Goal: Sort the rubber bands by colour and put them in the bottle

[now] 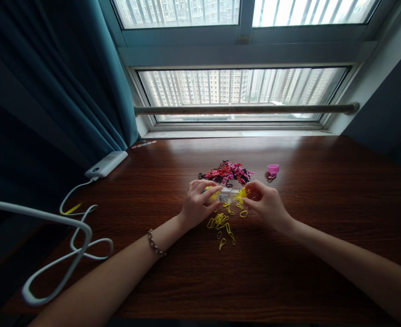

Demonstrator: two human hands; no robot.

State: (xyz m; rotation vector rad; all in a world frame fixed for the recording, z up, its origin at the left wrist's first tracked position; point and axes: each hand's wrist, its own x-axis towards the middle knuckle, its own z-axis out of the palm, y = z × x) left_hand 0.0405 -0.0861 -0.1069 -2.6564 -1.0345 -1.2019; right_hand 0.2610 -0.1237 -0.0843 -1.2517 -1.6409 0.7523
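My left hand (pixel 200 198) is wrapped round a small clear plastic bottle (pixel 225 195) with a label, lying on its side with yellow bands inside. At the bottle's mouth, my right hand (pixel 265 200) pinches yellow rubber bands (pixel 244 194). More loose yellow rubber bands (pixel 220 220) are scattered on the table just below the bottle. Behind my hands lies a heap of pink, red and black rubber bands (pixel 226 172). A pink cap (pixel 273 168) rests to the right of the heap, with dark pink bands beside it.
The brown wooden table (pixel 323 190) reaches to the window sill. At the left stand a white power bank (pixel 107 164) and a looping white cable (pixel 81 227). A blue curtain (pixel 94 81) hangs at the left, and a metal rail (pixel 248 109) crosses the window.
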